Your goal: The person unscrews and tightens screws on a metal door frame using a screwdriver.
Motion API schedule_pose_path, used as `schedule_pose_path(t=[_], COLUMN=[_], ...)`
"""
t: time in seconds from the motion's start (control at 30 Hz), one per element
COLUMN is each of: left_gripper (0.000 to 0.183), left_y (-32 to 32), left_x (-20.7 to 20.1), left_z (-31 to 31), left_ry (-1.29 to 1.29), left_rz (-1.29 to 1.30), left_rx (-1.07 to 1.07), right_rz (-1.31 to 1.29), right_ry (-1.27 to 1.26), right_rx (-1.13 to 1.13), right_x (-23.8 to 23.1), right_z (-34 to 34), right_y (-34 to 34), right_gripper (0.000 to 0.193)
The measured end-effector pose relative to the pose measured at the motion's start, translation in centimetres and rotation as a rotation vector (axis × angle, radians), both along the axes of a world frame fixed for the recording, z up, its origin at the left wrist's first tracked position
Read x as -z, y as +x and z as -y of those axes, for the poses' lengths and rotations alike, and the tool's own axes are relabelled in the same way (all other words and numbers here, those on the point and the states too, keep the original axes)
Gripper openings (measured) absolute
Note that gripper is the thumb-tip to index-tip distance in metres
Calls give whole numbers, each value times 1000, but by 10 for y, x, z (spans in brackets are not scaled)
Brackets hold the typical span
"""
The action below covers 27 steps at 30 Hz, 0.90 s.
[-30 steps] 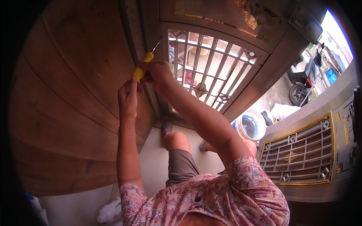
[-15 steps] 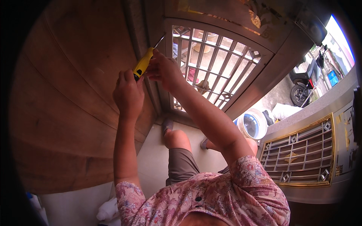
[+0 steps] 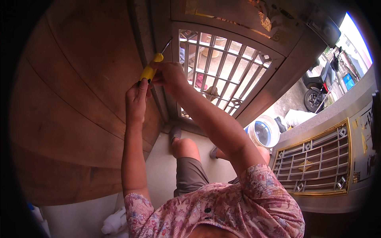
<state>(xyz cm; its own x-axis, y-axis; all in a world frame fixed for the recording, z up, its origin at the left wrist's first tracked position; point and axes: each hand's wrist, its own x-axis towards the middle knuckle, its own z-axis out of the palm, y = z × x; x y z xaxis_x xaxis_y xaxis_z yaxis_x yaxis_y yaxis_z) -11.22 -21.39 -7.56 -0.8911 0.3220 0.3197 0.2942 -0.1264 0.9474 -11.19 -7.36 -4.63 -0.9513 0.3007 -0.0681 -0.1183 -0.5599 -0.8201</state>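
A yellow screwdriver [image 3: 148, 73] with a metal shaft points up and away, its tip at the edge of a metal door [image 3: 177, 19] beside the barred window. Closed about the middle of its handle is my right hand [image 3: 170, 76]. My left hand [image 3: 136, 103] holds the black butt end from below, thumb laid along the handle. Whatever the tip touches is too small and dark to make out.
A brown wooden panel [image 3: 79, 107] rises close on the left. The window's metal bars [image 3: 224, 67] stand beyond my right arm. A white bucket [image 3: 265, 133] sits at the doorway, a gold-framed grille panel [image 3: 313, 158] to its right. Outside stands a motorbike [image 3: 315, 93].
My right hand has shifted down the handle, its fingers now wrapped round the middle. The left hand has turned, with its thumb now up along the butt end.
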Motion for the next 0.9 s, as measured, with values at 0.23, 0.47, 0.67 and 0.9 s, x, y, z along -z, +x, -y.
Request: schedule_pose_path(t=[0.23, 0.47, 0.67, 0.9], left_gripper=[26, 26, 27, 31], left_y=[12, 15, 18, -2], left_x=[-17, -23, -25, 1], left_z=[-8, -3, -3, 7], left_ry=[-593, -983, -979, -35], left_rz=[-704, -933, -955, 34], left_rx=[-476, -638, -664, -2], right_rz=[-72, 44, 6, 8], right_ry=[30, 31, -9, 23], right_rx=[8, -79, -65, 2], right_x=[1, -4, -8, 1], right_z=[-7, -18, -8, -9], right_y=[8, 16, 0, -6], right_gripper=[27, 34, 24, 17])
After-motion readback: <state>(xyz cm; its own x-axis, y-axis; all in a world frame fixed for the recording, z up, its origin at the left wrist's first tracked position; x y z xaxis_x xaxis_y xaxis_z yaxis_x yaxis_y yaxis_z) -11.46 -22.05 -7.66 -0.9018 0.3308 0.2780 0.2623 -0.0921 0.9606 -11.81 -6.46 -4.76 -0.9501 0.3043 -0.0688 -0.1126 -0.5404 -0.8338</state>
